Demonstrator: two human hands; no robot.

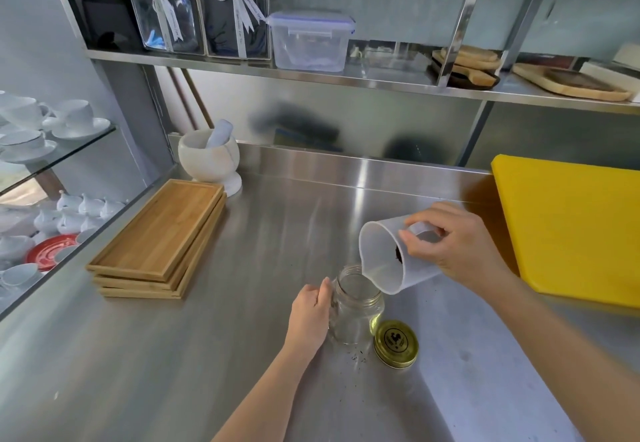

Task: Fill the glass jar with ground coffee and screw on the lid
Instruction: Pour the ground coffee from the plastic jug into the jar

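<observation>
A clear glass jar [356,306] stands upright and open on the steel counter, and it looks empty. My left hand [310,315] grips its left side. My right hand [457,251] holds a translucent plastic cup [384,261] tipped steeply, with its spout just above the jar's mouth. A small patch of dark ground coffee [399,254] shows inside the cup. The gold screw lid [396,344] lies flat on the counter, right beside the jar's base. A few coffee specks [358,356] lie in front of the jar.
Three stacked wooden trays [157,240] sit to the left, with a white mortar and pestle [209,157] behind them. A yellow cutting board [571,230] lies at the right. A glass shelf of white cups [45,130] stands at far left, and a steel shelf [346,76] runs overhead.
</observation>
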